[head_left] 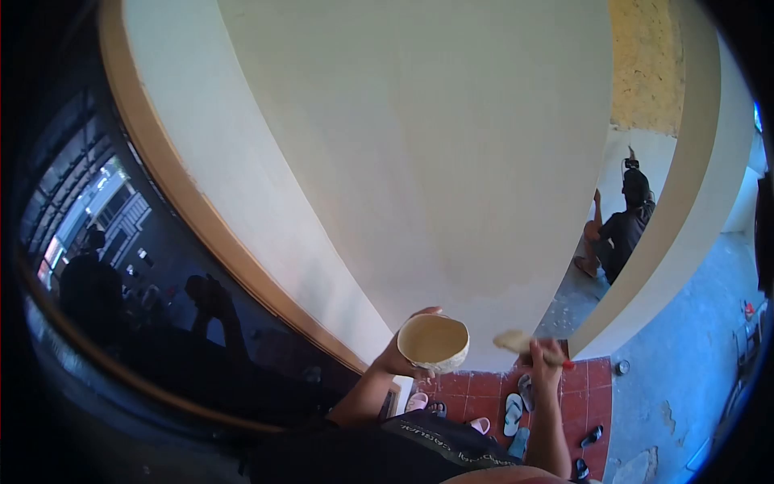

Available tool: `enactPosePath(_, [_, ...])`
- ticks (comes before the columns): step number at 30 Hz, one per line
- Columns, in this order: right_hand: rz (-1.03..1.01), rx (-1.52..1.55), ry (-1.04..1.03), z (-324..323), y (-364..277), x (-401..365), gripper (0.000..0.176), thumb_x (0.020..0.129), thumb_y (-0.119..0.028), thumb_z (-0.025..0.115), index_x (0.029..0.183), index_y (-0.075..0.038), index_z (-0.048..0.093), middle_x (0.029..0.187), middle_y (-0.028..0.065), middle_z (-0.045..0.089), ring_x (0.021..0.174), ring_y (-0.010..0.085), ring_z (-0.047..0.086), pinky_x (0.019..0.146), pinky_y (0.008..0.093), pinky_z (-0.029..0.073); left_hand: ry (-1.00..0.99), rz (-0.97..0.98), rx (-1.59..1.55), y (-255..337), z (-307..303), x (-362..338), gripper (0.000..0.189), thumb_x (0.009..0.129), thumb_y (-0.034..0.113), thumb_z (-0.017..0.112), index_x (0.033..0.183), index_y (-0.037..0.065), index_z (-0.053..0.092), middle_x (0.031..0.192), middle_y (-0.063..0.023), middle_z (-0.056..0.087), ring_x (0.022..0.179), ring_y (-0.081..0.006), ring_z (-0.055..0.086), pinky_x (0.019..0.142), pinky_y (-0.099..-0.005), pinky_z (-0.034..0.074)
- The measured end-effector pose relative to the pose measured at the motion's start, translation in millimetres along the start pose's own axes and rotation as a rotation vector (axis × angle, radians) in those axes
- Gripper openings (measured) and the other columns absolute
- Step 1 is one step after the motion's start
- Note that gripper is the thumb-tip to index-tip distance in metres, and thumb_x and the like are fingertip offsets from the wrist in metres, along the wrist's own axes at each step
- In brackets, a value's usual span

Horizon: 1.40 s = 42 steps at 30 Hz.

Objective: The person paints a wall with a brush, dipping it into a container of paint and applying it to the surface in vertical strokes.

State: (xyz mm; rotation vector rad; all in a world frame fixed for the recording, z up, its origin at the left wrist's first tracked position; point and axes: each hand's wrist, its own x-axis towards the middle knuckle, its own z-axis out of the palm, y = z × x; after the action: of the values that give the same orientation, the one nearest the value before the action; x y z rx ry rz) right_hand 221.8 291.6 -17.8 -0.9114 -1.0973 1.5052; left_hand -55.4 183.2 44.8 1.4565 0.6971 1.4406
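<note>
A round bowl (434, 342) with cream-coloured paint inside and smears on its rim is held from its left side by my left hand (397, 355). To the right, my right hand (547, 357) is closed around the handle of a paintbrush (513, 341). The brush's pale bristles point left toward the bowl, with a gap between the two. Red shows at the handle's end. Beyond both hands stands a tall cream wall (403, 161).
Several sandals and slippers (513, 413) lie on the red tiled floor (576, 395) below. A dark window (161, 266) in a wooden frame is at left. Through an opening at right, a person (625, 230) crouches by another wall. A small can (622, 368) stands on the grey floor.
</note>
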Motion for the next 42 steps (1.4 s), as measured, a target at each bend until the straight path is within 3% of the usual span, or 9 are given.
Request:
enactPosePath(13, [-1.472, -0.224, 0.062, 249, -321, 125, 0.024, 0.083, -0.022, 0.074, 0.093, -0.004, 0.061, 0.074, 0.0079, 0.068, 0.067, 0.0145, 0.068, 0.059, 0.0244, 0.052, -0.002, 0.049, 0.027, 17, -101, 17, 0.111, 0.053, 0.016, 0.091, 0.143, 0.007, 0.028, 0.131, -0.0167, 0.049, 0.122, -0.0288, 0.049, 0.099, -0.0438, 0.044])
enactPosePath(21, [-1.418, -0.771, 0.237, 222, -189, 129, 0.019, 0.078, -0.009, 0.073, 0.091, -0.005, 0.06, 0.066, 0.0106, 0.063, 0.055, 0.0218, 0.065, 0.05, 0.03, 0.05, -0.077, 0.004, -0.089, 4, -122, 36, 0.113, 0.051, 0.014, 0.093, 0.144, 0.006, 0.029, 0.132, -0.0136, 0.05, 0.125, -0.0265, 0.048, 0.102, -0.0418, 0.04])
enactPosePath(26, [-0.623, -0.68, 0.098, 201, -142, 79, 0.019, 0.08, -0.016, 0.073, 0.073, -0.004, 0.06, 0.059, 0.0118, 0.06, 0.051, 0.0209, 0.063, 0.05, 0.0297, 0.049, -0.087, -0.021, -0.078, 6, -127, 35, 0.114, 0.05, 0.015, 0.093, 0.144, 0.005, 0.028, 0.132, -0.0138, 0.05, 0.125, -0.0264, 0.048, 0.102, -0.0412, 0.04])
enactPosePath(29, [-0.865, -0.765, -0.031, 214, -188, 102, 0.024, 0.086, -0.017, 0.07, 0.07, -0.004, 0.057, 0.053, 0.0005, 0.057, 0.047, 0.0052, 0.053, 0.045, 0.0233, 0.043, -0.108, -0.039, -0.088, 4, -126, 30, 0.115, 0.05, 0.016, 0.093, 0.144, 0.004, 0.027, 0.132, -0.0145, 0.049, 0.124, -0.0267, 0.048, 0.101, -0.0415, 0.04])
enactPosePath(30, [-0.716, -0.757, 0.045, 227, -216, 109, 0.028, 0.083, -0.031, 0.07, 0.074, -0.006, 0.062, 0.051, 0.0059, 0.057, 0.048, 0.018, 0.058, 0.052, 0.0317, 0.048, -0.108, -0.019, -0.066, 9, -123, 30, 0.115, 0.051, 0.017, 0.093, 0.144, 0.004, 0.026, 0.132, -0.0147, 0.05, 0.123, -0.0269, 0.049, 0.1, -0.0419, 0.041])
enactPosePath(31, [-0.782, -0.716, 0.034, 241, -246, 116, 0.026, 0.085, -0.019, 0.071, 0.069, -0.006, 0.055, 0.051, -0.0006, 0.056, 0.049, 0.0051, 0.054, 0.046, 0.0227, 0.042, -0.109, 0.004, -0.043, 12, -120, 30, 0.115, 0.051, 0.017, 0.093, 0.144, 0.005, 0.026, 0.131, -0.0148, 0.05, 0.123, -0.0271, 0.049, 0.099, -0.0423, 0.042])
enactPosePath(36, [-1.147, -0.52, 0.244, 306, -363, 88, 0.026, 0.087, -0.022, 0.064, 0.074, -0.001, 0.058, 0.062, 0.0066, 0.061, 0.053, 0.0145, 0.06, 0.051, 0.0288, 0.05, -0.127, 0.053, -0.006, 15, -117, 27, 0.116, 0.05, 0.017, 0.093, 0.144, 0.007, 0.026, 0.131, -0.0151, 0.051, 0.122, -0.0273, 0.05, 0.098, -0.0429, 0.044])
enactPosePath(38, [-1.491, -0.376, 0.139, 302, -369, 108, 0.028, 0.088, -0.021, 0.065, 0.071, -0.001, 0.057, 0.06, 0.0067, 0.061, 0.05, 0.0121, 0.06, 0.047, 0.0257, 0.049, -0.106, 0.007, -0.043, 14, -118, 24, 0.118, 0.048, 0.017, 0.094, 0.144, 0.006, 0.027, 0.131, -0.015, 0.05, 0.122, -0.0274, 0.05, 0.098, -0.0431, 0.044])
enactPosePath(42, [-1.369, -0.506, 0.147, 282, -304, 122, 0.021, 0.089, -0.018, 0.065, 0.077, -0.004, 0.056, 0.061, 0.0046, 0.062, 0.053, 0.0094, 0.06, 0.044, 0.0228, 0.047, -0.108, 0.032, 0.0, 9, -123, 23, 0.119, 0.046, 0.016, 0.094, 0.143, 0.004, 0.027, 0.131, -0.0154, 0.051, 0.122, -0.0278, 0.05, 0.099, -0.0434, 0.043])
